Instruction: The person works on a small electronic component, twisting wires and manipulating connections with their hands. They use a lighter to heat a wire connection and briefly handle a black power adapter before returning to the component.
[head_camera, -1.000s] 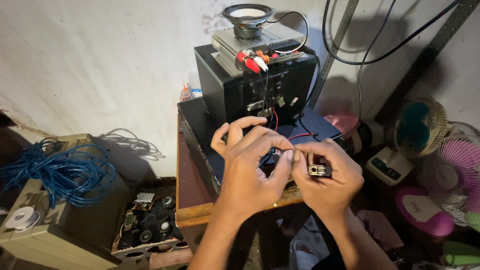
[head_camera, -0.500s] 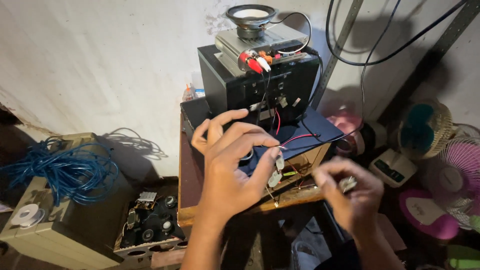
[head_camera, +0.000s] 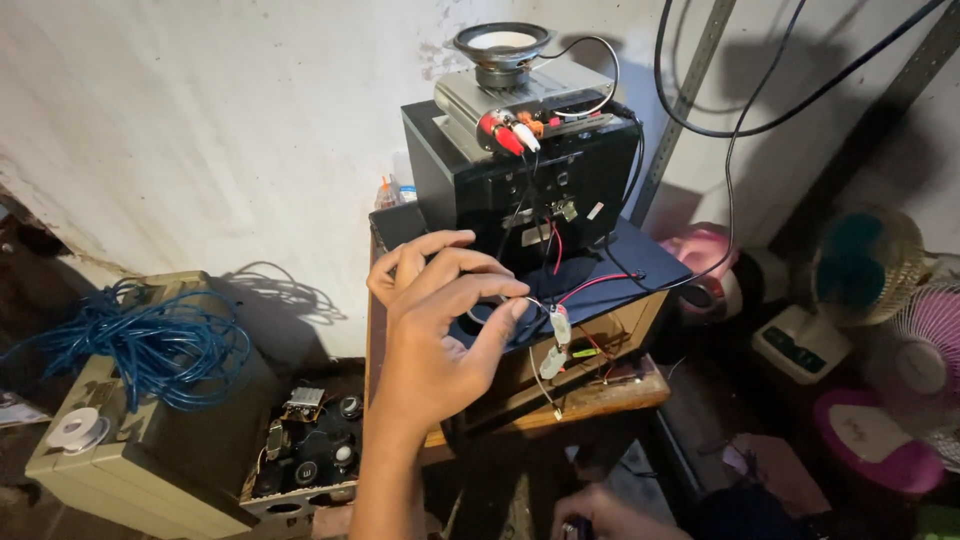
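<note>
- One view only: a camera worn on the person's head, looking down and forward.
- It faces a white wall (head_camera: 200, 120), with a small wooden table (head_camera: 600, 400) near the middle of the picture.
- It sits close: the left hand (head_camera: 440, 320) fills the centre, while the right hand (head_camera: 600, 515) is cut by the lower edge.
- No second view shares the scene.

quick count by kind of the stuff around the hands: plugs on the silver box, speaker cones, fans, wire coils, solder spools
red, white and orange plugs on the silver box: 3
bare speaker cone: 1
fans, teal and pink: 2
blue wire coil: 1
solder spool: 1
total: 8
The left hand pinches a thin wire; the right hand is low at the frame edge.
</note>
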